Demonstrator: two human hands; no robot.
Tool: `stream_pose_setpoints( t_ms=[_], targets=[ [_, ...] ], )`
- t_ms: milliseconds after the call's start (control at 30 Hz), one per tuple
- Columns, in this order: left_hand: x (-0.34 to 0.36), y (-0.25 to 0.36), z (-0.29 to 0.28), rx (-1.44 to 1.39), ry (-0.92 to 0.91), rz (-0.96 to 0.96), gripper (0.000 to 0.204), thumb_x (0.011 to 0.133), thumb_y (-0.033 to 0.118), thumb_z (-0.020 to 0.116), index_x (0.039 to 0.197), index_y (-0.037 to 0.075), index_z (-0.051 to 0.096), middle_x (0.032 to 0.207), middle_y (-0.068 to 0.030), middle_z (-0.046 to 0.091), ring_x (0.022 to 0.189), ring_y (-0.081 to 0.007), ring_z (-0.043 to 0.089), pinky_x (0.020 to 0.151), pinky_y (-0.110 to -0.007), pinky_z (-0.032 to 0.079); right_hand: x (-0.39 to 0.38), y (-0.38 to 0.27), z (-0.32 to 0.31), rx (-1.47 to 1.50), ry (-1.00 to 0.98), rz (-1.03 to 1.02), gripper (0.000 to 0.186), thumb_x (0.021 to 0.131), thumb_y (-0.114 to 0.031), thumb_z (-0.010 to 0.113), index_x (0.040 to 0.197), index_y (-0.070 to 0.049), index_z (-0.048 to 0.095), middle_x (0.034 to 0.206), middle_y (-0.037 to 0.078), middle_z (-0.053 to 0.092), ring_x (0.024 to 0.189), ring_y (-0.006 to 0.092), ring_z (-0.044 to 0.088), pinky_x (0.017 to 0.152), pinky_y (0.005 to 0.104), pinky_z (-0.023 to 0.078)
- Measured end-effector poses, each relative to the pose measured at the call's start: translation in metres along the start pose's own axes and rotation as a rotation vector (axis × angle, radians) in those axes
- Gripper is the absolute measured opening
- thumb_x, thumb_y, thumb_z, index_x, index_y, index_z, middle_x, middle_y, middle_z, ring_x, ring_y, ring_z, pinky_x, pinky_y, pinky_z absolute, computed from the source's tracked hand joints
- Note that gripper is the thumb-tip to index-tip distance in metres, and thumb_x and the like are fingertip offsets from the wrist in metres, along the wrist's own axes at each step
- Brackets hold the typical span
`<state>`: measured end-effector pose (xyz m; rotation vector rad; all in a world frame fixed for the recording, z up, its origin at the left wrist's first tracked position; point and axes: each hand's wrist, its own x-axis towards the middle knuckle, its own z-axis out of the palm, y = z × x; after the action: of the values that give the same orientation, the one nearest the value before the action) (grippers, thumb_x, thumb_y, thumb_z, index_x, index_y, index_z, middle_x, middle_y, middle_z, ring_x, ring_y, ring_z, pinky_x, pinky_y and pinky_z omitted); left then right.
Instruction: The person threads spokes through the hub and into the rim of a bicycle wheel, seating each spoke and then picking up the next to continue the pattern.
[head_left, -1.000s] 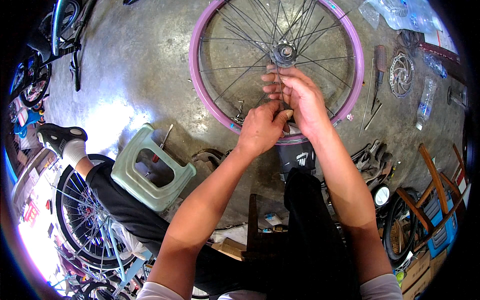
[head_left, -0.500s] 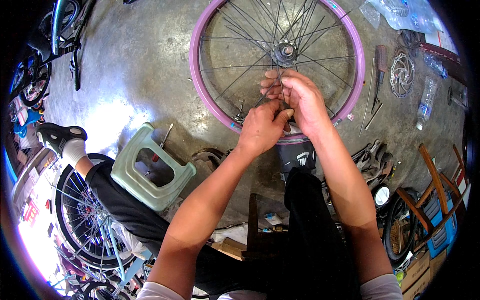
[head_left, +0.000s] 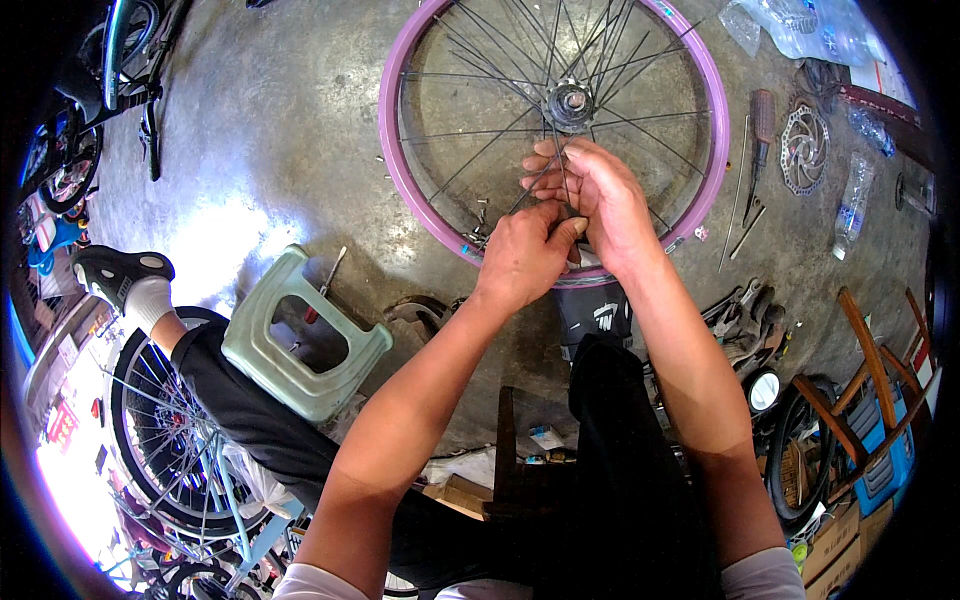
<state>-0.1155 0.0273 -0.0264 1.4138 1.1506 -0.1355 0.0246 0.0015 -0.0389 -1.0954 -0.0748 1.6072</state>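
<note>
A purple bicycle wheel rim (head_left: pixel 716 130) lies at the top middle, with black spokes (head_left: pixel 470 133) running to its hub (head_left: pixel 570 103). Several spokes end loose, short of the rim. Close to the rim's near edge, my left hand (head_left: pixel 527 252) is closed, thumb and forefinger pinching a black spoke. Its lower end is hidden by the fingers. My right hand (head_left: pixel 610 195) is curled loosely round the same spoke between hub and rim, palm turned left, fingers behind it. Small metal pieces (head_left: pixel 480 225) sit by the rim, left of my left hand.
A pale green plastic stool (head_left: pixel 290 330) stands left, beside a screwdriver (head_left: pixel 333 275). To the right lie another screwdriver (head_left: pixel 762 130), a brake disc (head_left: pixel 804 150) and a plastic bottle (head_left: pixel 853 205). Loose tools (head_left: pixel 750 320) and a wooden frame (head_left: pixel 870 350) are at lower right. My shoe (head_left: pixel 597 315) touches the rim.
Almost nothing differs. The fingers of my right hand have shifted very slightly; the wheel and my left hand stay in place.
</note>
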Motion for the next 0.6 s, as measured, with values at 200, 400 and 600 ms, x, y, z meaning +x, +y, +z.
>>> stream_pose_setpoints(
  t_ms=[200,400,600],
  targets=[
    [0.0,0.0001,-0.0007,0.019,0.002,0.012,0.028,0.102,0.022,0.064,0.094,-0.004,0.07,0.075,-0.0118,0.075,0.063,-0.0197,0.073,0.062,-0.036,0.057,-0.0012,-0.0047,0.006,-0.01,0.064,0.009,0.045,0.107,-0.04,0.055,0.118,0.003,0.066,0.106,0.015,0.073,0.093,0.0233,0.072,0.087,0.0334,0.055],
    [-0.0005,0.0032,-0.0023,0.015,-0.014,-0.054,0.03,0.1,0.03,0.065,0.095,0.002,0.073,0.076,-0.0127,0.075,0.078,-0.0323,0.075,0.075,-0.044,0.057,-0.0011,-0.0033,0.007,-0.008,0.093,-0.009,0.04,0.106,-0.036,0.056,0.115,0.002,0.066,0.104,0.015,0.072,0.093,0.0243,0.072,0.085,0.0341,0.056],
    [-0.0012,0.003,-0.0022,0.009,-0.011,-0.016,0.028,0.102,0.023,0.064,0.095,-0.004,0.07,0.075,-0.0117,0.075,0.064,-0.0196,0.073,0.063,-0.036,0.057,-0.0035,0.003,0.0048,0.011,0.101,-0.075,0.031,0.103,-0.023,0.052,0.114,0.003,0.066,0.104,0.013,0.071,0.095,0.0238,0.072,0.086,0.0344,0.055]
  ],
)
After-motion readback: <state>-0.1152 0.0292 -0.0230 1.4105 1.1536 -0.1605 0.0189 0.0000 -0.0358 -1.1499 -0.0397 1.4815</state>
